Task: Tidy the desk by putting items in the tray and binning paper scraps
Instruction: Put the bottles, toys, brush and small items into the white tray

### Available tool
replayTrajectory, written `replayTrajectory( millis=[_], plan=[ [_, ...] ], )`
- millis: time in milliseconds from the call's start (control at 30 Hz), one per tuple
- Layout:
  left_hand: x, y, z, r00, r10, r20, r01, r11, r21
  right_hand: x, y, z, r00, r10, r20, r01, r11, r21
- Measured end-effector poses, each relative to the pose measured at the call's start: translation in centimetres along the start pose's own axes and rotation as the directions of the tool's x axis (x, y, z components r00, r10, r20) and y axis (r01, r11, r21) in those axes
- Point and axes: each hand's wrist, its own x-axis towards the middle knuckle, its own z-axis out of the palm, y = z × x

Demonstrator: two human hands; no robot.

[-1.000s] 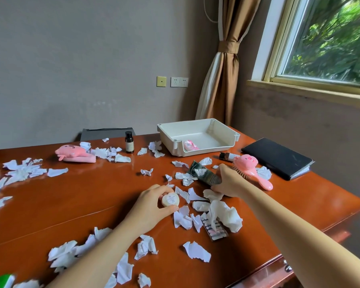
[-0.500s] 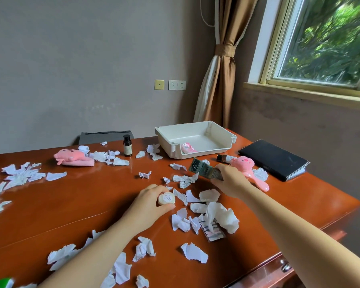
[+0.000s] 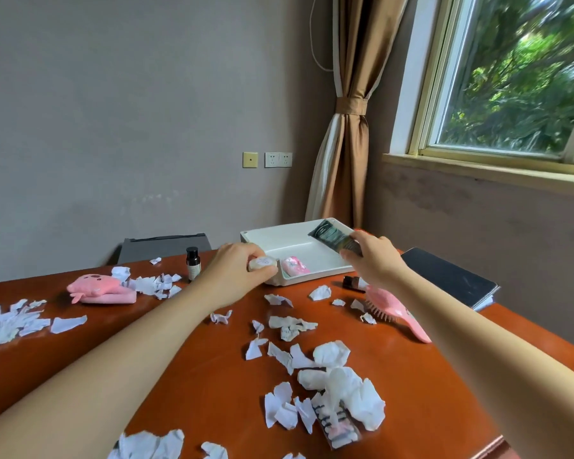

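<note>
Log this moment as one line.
left hand: holds round jar by tray corner | right hand: holds dark tube over tray | pink item: in tray

No legible txt: labels on bottle point(image 3: 193, 267), small jar point(image 3: 262, 262) & tube point(image 3: 333, 238) too blurred.

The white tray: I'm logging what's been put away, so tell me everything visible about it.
The white tray looks like plastic: shallow, rectangular, raised walls, lower front lip. It sits flat on the desk, far side. A small pink item lies inside, front left; the right hand holds a dark tube over its right side.
</note>
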Motion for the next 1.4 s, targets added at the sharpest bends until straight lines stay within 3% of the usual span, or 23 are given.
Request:
replayTrajectory(
  millis=[233, 433, 800, 1033, 1400],
  plan=[
    [8.5, 0.2, -0.1, 0.994, -0.006, 0.105, -0.003, 0.996, 0.088, 5.9, -0.3, 1.4, 0.996, 0.056, 0.072, -0.063, 0.993, 0.097],
    [15.0, -1.8, 2.2, 0.976, -0.012, 0.22, -0.028, 0.984, 0.178, 11.1, 0.5, 5.0, 0.994, 0.044, 0.096, -0.048, 0.998, 0.044],
    [20.3, -7.6, 8.4, 0.831, -0.204, 0.518, -0.074, 0.882, 0.466, 15.3, 3.1, 13.2, 0.964, 0.083, 0.253, -0.074, 0.996, -0.043],
    [20.7, -7.6, 9.6, 0.784, -0.268, 0.56, -0.145, 0.798, 0.585, 15.6, 3.1, 16.0, 0.946, 0.099, 0.308, -0.075, 0.993, -0.09],
    [20.7, -7.4, 9.6, 0.802, -0.266, 0.535, -0.151, 0.776, 0.612, 14.7, 1.8, 16.8, 0.937, 0.121, 0.328, -0.056, 0.978, -0.202]
  ],
)
